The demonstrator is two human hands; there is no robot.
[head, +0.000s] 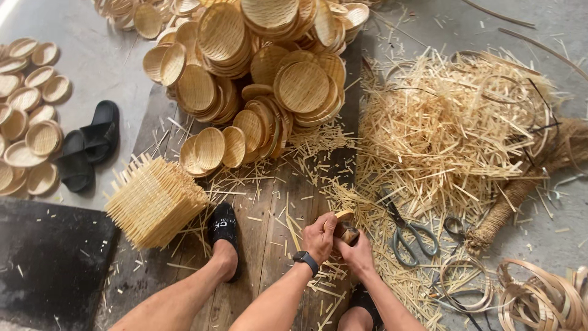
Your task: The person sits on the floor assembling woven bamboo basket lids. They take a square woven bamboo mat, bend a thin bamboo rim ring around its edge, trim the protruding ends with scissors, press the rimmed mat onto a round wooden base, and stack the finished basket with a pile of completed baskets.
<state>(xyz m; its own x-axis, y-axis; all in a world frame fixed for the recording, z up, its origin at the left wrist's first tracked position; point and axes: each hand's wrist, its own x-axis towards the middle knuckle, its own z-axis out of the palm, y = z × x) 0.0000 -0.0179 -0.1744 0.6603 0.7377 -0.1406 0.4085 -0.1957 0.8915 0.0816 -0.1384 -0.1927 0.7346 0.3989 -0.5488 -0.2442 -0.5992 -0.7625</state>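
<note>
Concrete floor (pixel 98 67) w/ a wooden board (pixel 269 245) laid on it, person sitting over the board. Biggest thing: heap of bamboo offcuts (pixel 447 129) on the right, spilling onto the board edge. Next, pile of round woven trays (pixel 257 73) across the top centre, more trays (pixel 27 116) spread flat on the floor at far left. Stack of square woven mats (pixel 153 199), splint ends sticking out, sits on the board's left side, just beside the person's foot in a black sandal (pixel 224 230). A dark mat (pixel 49 263) lies bottom left. Pair of black slippers (pixel 89 147) on the floor between far-left trays and board. Coils of bamboo strip (pixel 539 300) bottom right; rope-wrapped broom (pixel 520 190) beside the offcuts. Scissors (pixel 405 230) lie on the scraps, just right of the hands, untouched.

Left hand (pixel 318 236), black watch (pixel 305 260) on the wrist, and right hand (pixel 356 251) meet low centre over the board. Both sets of fingers closed round one small bamboo piece (pixel 345 225), held between the hands just above the board; can't tell its exact shape, mostly covered.
</note>
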